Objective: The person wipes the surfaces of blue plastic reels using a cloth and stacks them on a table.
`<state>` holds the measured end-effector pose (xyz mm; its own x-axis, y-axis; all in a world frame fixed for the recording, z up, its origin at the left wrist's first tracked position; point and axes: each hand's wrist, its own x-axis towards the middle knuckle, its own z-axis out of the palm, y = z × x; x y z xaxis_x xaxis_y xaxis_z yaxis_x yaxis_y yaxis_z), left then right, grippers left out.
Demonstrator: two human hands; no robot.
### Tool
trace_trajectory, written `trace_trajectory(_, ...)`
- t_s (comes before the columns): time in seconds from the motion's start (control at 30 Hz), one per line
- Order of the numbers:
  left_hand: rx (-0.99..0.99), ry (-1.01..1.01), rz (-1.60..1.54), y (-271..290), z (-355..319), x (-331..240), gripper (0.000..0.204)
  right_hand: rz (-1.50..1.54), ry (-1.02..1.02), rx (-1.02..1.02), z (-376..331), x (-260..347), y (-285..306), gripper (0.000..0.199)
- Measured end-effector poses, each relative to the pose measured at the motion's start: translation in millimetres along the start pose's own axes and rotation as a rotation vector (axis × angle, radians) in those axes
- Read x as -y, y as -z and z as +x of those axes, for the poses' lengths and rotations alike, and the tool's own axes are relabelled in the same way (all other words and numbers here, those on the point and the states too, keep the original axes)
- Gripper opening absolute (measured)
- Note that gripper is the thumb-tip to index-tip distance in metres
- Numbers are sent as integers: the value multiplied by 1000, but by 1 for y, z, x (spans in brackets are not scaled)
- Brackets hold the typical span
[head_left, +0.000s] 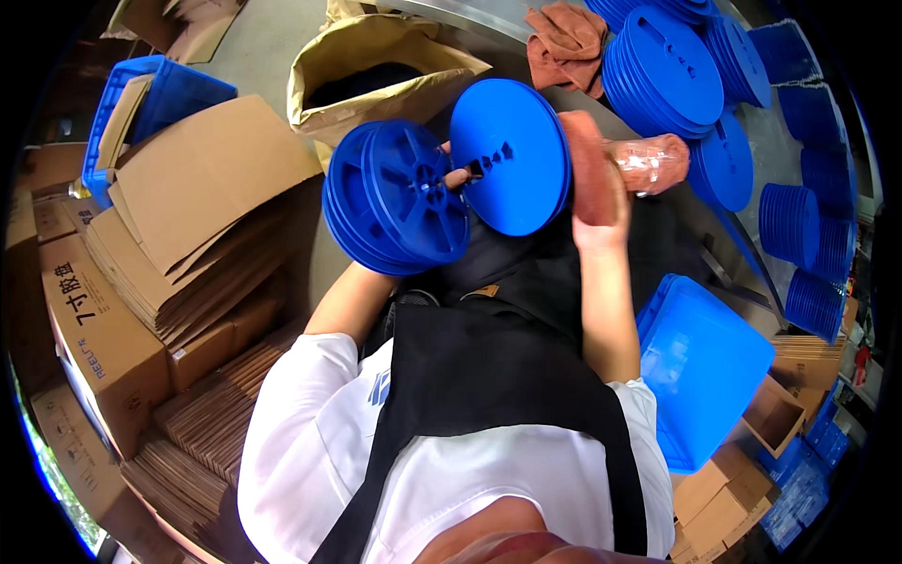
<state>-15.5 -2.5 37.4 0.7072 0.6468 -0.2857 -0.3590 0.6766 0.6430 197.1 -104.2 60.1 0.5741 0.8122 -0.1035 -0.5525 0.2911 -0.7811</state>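
Observation:
My left hand (458, 179) is mostly hidden behind several blue plastic reel discs; its fingertips show by the hub, curled between them. The spoked disc (413, 188) lies over others on the left. To its right, a flat round disc (512, 155) with small cut-outs stands tilted, its slot at my fingertips. My right hand (602, 226) is closed round a reddish-brown cloth (589, 160), held at the right edge of the flat disc. Beyond it sticks out a roll of the same colour wrapped in clear film (650, 164). Whether the cloth touches the disc, I cannot tell.
An open yellowish sack (376, 94) stands ahead. Folded cardboard sheets (216, 179) and cartons (103, 329) fill the left side, near a blue crate (160, 80). At the right are stacked blue discs (662, 70), a crumpled brown cloth (567, 42) and a blue bin (705, 371).

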Motion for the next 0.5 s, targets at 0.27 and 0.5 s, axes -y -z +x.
trace_trajectory(0.27,67,-17,-27,-3,17,7,60,-1035,621,388,-55,-58,-49,28)
trace_trajectory(0.5,46,-21,-42,2,6,1,59,-901,732,665,21,-67,-132,42)
